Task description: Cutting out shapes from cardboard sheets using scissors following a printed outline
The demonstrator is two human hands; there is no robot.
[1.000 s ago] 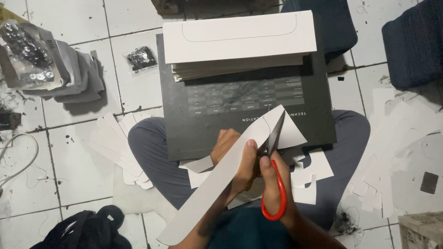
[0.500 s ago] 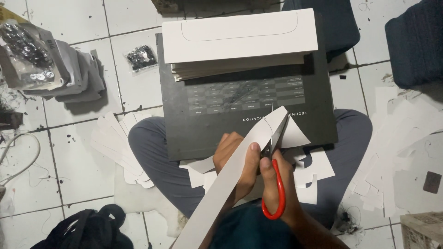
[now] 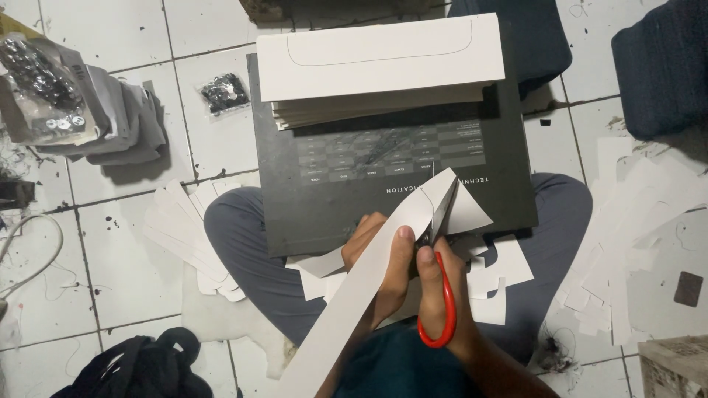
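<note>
Scissors (image 3: pixel 441 265) with red handles sit in our right hand (image 3: pixel 436 284), fingers through the loops, blades parted around the white card strip (image 3: pixel 369 284); our left hand (image 3: pixel 383 254) pinches that strip from below, thumb on top; strip runs diagonally over our lap, tip resting on the black board (image 3: pixel 398 158); stack of white cards (image 3: pixel 380 63) lies on the board's far edge; offcuts (image 3: pixel 494 276) lie under our hands.

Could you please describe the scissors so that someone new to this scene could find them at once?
Start at the big black board across the seated person's lap. At its near edge the right hand works scissors into a white card strip. Their red handles stand out from everything else.
</note>
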